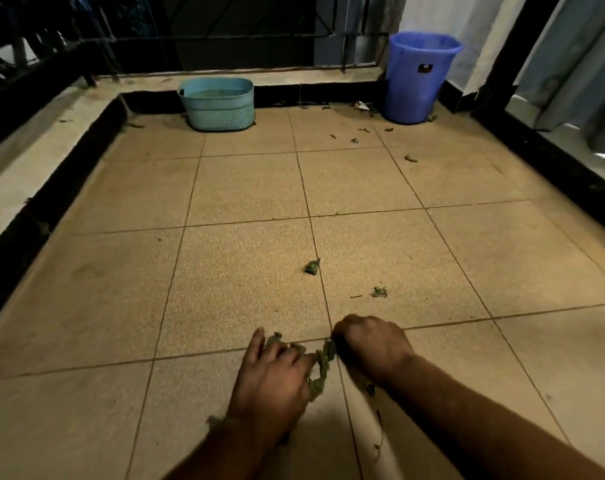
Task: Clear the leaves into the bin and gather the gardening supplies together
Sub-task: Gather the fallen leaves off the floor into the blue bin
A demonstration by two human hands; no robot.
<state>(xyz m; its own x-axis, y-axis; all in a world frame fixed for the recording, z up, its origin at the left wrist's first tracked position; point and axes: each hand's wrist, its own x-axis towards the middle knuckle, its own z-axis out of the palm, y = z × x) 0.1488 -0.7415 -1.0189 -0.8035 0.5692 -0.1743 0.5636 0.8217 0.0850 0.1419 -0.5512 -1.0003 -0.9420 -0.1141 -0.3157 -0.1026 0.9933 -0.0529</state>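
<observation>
- Head view, far left of the frame: I see a few stray leaf scraps on the ledge [34,161] and along the dark curb, not yet picked up.
- Upper left of centre: the teal basket [217,103] sits against the back curb; I cannot tell what is in it, and I see no gardening supplies laid out anywhere, so I judge that gathering has not visibly begun.
- Lower centre: my left hand [277,372] lies on the floor tiles [245,188], fingers loosely bent over a clump of leaves [320,370]; I cannot tell if it truly clasps them.
- Just right of that: my right hand [372,346] is curled tight at the clump's upper end, seemingly pinching it.
- Centre right: two small loose leaves [312,267] lie on the tiles beyond the hands.
- Upper right: the blue bin [420,77] stands in the corner, well apart from the hands, with more scattered leaves [360,131] near its base.
- My judgement: the clearing is partway, with one handful collected and several patches left.
</observation>
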